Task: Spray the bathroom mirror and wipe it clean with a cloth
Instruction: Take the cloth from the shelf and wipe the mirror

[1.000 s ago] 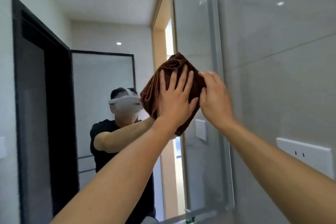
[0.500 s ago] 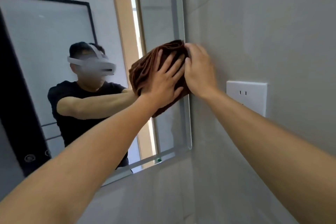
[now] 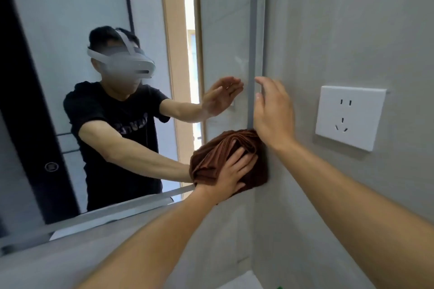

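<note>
The bathroom mirror (image 3: 223,30) fills the upper left, its right edge meeting the grey side wall. A bunched brown cloth (image 3: 211,159) sits at the mirror's lower right corner. My left hand (image 3: 232,175) presses flat on the cloth with spread fingers. My right hand (image 3: 272,110) is off the cloth, just above it, fingers straight, resting at the mirror's right edge. The mirror reflects a person in a black shirt with both arms stretched out. No spray bottle is in view.
A white wall socket (image 3: 347,117) is fixed to the grey wall right of my right hand. Grey tiled wall runs below the mirror's bottom frame (image 3: 105,213). A dark door frame shows in the reflection at far left.
The cloth slid down the mirror's right edge to the bottom corner under my left hand. My right hand came off the cloth and stays higher on the edge.
</note>
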Demonstrator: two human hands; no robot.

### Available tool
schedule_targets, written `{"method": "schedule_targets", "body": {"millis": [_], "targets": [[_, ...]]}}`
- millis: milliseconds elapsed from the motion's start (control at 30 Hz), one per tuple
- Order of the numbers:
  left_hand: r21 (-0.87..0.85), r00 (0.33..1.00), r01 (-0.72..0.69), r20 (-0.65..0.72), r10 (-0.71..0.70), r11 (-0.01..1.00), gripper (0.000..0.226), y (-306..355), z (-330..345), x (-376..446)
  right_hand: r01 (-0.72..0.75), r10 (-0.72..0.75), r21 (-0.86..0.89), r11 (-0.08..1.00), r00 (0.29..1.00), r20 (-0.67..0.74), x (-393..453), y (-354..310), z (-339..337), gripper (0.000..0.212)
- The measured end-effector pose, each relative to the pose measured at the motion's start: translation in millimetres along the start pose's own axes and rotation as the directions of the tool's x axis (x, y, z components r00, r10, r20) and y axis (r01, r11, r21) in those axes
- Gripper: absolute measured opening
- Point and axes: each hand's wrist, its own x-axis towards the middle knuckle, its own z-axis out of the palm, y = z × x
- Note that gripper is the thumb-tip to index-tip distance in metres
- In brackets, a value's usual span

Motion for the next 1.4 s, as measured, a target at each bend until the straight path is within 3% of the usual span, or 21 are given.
{"method": "schedule_targets", "body": {"millis": [133, 300, 367, 467, 567, 633, 700, 767, 833, 933, 1000, 1067, 1200, 1300, 1400], "targets": [[-0.005, 0.998, -0.036, -0.043, 0.036, 0.999, 0.092, -46, -16, -59, 0.008, -0.008, -0.009, 1.000, 1.000, 0.007, -4, -19, 7, 0.040], [0.157, 0.984, -0.066, -0.154, 0.090, 0.985, 0.083, -139, -71, -100, 0.030, -0.030, 0.001, 1.000, 0.999, 0.011, 11, -57, 7, 0.041], [0.173, 0.974, 0.015, -0.227, 0.025, 0.985, 0.080, -177, -97, -94, 0.060, -0.059, 0.013, 0.998, 0.998, -0.016, 18, -70, 6, 0.042], [0.150, 0.937, 0.261, -0.277, -0.213, 0.954, 0.078, -201, -125, -81, 0.064, -0.062, 0.037, 0.997, 0.997, -0.043, 23, -82, 8, 0.042], [0.108, 0.884, 0.411, -0.291, -0.366, 0.905, 0.078, -177, -116, -76, 0.033, -0.031, 0.063, 0.997, 0.999, -0.036, 17, -84, 11, 0.041], [0.083, 0.884, 0.417, -0.267, -0.383, 0.905, 0.081, -148, -98, -78, 0.023, -0.022, 0.075, 0.997, 1.000, -0.022, 8, -80, 12, 0.041], [0.095, 0.935, 0.315, -0.202, -0.291, 0.944, 0.084, -110, -69, -86, 0.017, -0.017, 0.077, 0.997, 1.000, -0.004, 0, -73, 11, 0.041], [0.137, 0.995, 0.100, -0.018, -0.098, 0.986, 0.087, -73, -43, -105, 0.009, -0.009, 0.064, 0.998, 1.000, 0.006, -7, -65, 9, 0.041], [0.196, 0.988, -0.121, 0.119, 0.099, 0.973, 0.089, -56, -19, -122, 0.018, -0.019, 0.045, 0.999, 1.000, 0.016, -9, -55, 6, 0.042], [0.213, 0.952, -0.305, 0.107, 0.288, 0.928, 0.084, -85, -17, -126, 0.039, -0.039, 0.039, 0.998, 0.999, -0.011, 2, -42, 0, 0.042], [0.168, 0.949, -0.312, 0.020, 0.313, 0.935, 0.079, -122, -40, -109, 0.032, -0.031, 0.037, 0.999, 0.999, -0.023, 12, -40, -4, 0.043], [0.165, 0.967, -0.213, -0.107, 0.232, 0.963, 0.074, -169, -80, -74, 0.030, -0.028, 0.049, 0.998, 0.999, -0.042, 22, -42, -7, 0.044], [0.166, 0.938, 0.175, -0.327, -0.114, 0.970, 0.072, -246, -163, -12, 0.072, -0.064, 0.093, 0.993, 0.994, -0.083, 35, -52, -6, 0.045], [0.140, 0.841, 0.463, -0.381, -0.383, 0.875, 0.074, -245, -179, 10, 0.075, -0.064, 0.120, 0.990, 0.993, -0.098, 37, -54, -4, 0.045], [0.096, 0.773, 0.566, -0.405, -0.488, 0.818, 0.075, -202, -158, 17, 0.098, -0.081, 0.145, 0.985, 0.990, -0.117, 36, -49, 0, 0.046]]}}
